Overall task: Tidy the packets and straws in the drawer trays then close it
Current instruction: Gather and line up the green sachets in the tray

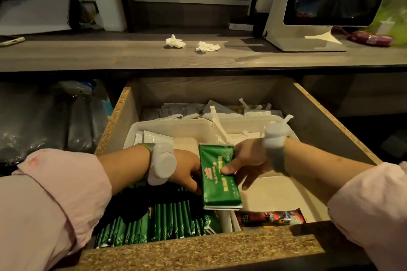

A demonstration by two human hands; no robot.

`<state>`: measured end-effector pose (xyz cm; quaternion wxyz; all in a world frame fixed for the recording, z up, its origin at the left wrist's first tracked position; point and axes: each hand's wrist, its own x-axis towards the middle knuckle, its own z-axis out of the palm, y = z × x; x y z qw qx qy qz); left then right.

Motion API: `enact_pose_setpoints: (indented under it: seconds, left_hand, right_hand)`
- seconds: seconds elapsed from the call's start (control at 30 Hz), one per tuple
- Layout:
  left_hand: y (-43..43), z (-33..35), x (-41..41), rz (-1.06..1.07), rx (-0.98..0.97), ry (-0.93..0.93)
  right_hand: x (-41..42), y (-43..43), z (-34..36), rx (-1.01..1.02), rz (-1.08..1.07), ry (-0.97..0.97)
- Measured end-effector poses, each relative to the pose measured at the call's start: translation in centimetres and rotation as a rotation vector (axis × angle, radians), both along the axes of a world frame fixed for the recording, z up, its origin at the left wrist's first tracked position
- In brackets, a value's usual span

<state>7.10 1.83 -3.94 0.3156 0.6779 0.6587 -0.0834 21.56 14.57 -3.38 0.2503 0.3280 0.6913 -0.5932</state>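
The wooden drawer (330, 121) stands pulled out below the counter. My right hand (246, 163) pinches a stack of green packets (218, 178), thumb on top, above the middle of the drawer. My left hand (187, 167) reaches down beside that stack on its left, its fingers hidden among the packets. Rows of green packets (163, 224) stand on edge at the front left. White trays (171, 127) further back hold white sachets (154, 138) and wrapped straws (218, 125). A red and black packet (271, 218) lies at the front of the right tray.
On the counter (132, 55) above lie two crumpled tissues (175, 41). A white screen stand (293, 17) is at the back right and a phone (11, 40) at the far left. Plastic-wrapped bundles (55, 125) fill the shelf left of the drawer.
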Motion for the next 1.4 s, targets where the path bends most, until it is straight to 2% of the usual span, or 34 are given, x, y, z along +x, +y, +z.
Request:
enact_pose_setpoints:
  seconds: [0.1,0.17,0.23,0.33,0.37,0.47,0.67,0.77,0.83,0.87,0.93,1.0,1.13,1.3,1.4]
  left_hand:
    - [0.0,0.4,0.0,0.071,-0.036,-0.046]
    - [-0.1,0.6,-0.2,0.110,-0.054,-0.052]
    - [-0.3,0.7,-0.1,0.131,-0.079,-0.054]
    - [-0.3,0.9,0.2,0.135,-0.088,-0.034]
    - [-0.3,0.9,0.3,0.144,-0.090,-0.017]
    - [-0.1,1.0,0.5,0.144,-0.095,-0.012]
    - [0.1,1.6,0.0,0.193,-0.125,-0.083]
    - [0.4,1.9,0.4,0.219,-0.125,-0.010]
    - [0.5,1.8,0.9,0.223,-0.122,0.064]
    - [0.5,1.7,1.0,0.225,-0.119,0.094]
    - [0.6,1.6,1.2,0.218,-0.111,0.133]
    - [0.7,1.6,1.1,0.201,-0.115,0.144]
    - [0.6,1.2,1.1,0.173,-0.130,0.124]
    - [0.5,1.0,0.9,0.149,-0.122,0.069]
    - [0.5,0.8,0.5,0.160,-0.135,0.000]
  right_hand:
    - [-1.3,-1.3,-0.9,0.276,0.109,-0.089]
    - [-1.8,-2.0,-0.9,0.459,0.230,-0.223]
    - [-1.9,-2.5,-0.8,0.557,0.330,-0.334]
    - [-1.8,-2.6,0.0,0.640,0.354,-0.294]
    - [-1.8,-2.6,0.3,0.613,0.319,-0.248]
    - [-1.7,-3.3,0.3,0.321,0.218,-0.139]
    - [-1.7,-4.7,-0.5,0.181,0.431,-0.265]
    - [-2.3,-5.0,-0.6,0.345,0.468,-0.322]
    - [-2.9,-4.7,-0.3,0.541,0.381,-0.284]
    - [-3.0,-4.4,0.1,0.559,0.300,-0.247]
    - [-3.2,-3.7,0.9,0.482,0.119,-0.154]
    - [-3.2,-3.5,1.4,0.463,0.031,-0.113]
    - [-3.5,-5.2,0.7,0.496,0.195,-0.206]
    - [-3.4,-3.9,1.0,0.407,0.079,-0.143]
    - [-3.4,-4.6,0.7,0.534,0.196,-0.220]
